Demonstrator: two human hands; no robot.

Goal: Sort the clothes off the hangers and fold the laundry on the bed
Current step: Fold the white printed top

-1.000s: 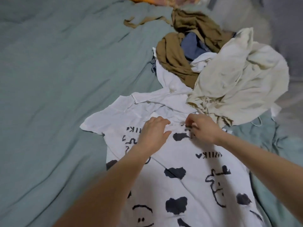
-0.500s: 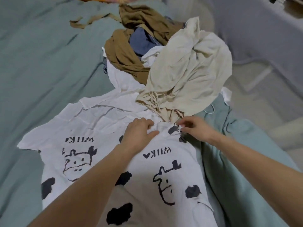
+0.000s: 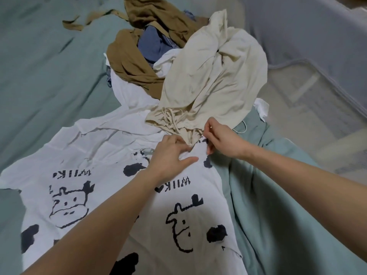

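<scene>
A white T-shirt printed with black cow drawings lies spread across the green bed. My left hand rests on the shirt near its right shoulder, fingers bent onto the cloth. Just to the right, my right hand pinches the shirt's upper right edge where it meets a cream garment. That cream piece lies crumpled on a pile behind the shirt, its drawstring hanging toward my hands.
The pile also holds a brown garment, a blue one and white cloth. A brown strap trails on the sheet. The bed's right edge drops to the floor beside a grey wall.
Both hands slid right along the shirt's top edge to its right shoulder. The view swung right, so the shirt and pile shifted left and the floor came into sight.
</scene>
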